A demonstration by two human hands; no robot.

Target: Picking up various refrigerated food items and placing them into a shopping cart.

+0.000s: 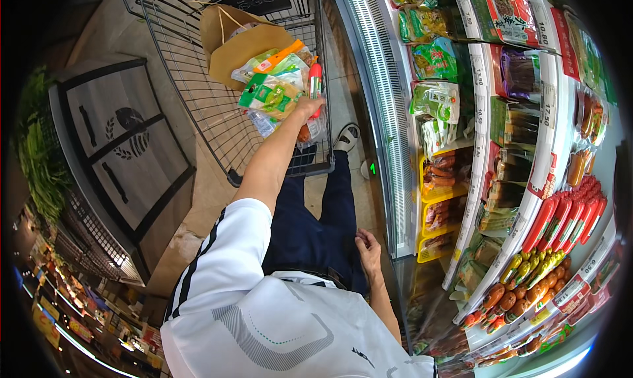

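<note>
My left hand (309,106) reaches into the shopping cart and grips a red-wrapped sausage (315,79) with a pale and green label. Beside that hand lies a green and clear food packet (272,96). Under and behind it are more packets, one with an orange strip (279,55). They lie against a brown paper bag (247,44) with string handles, inside the wire shopping cart (185,76). My right hand (368,249) hangs by my right thigh, fingers loosely curled, with nothing visible in it.
A refrigerated display (381,131) runs along my right. Its shelves carry bagged foods (435,59), yellow baskets of sausages (445,173) and red-wrapped sausages (564,220) like the held one. At left stands a wood-panelled cabinet (133,136) near green plants (37,145).
</note>
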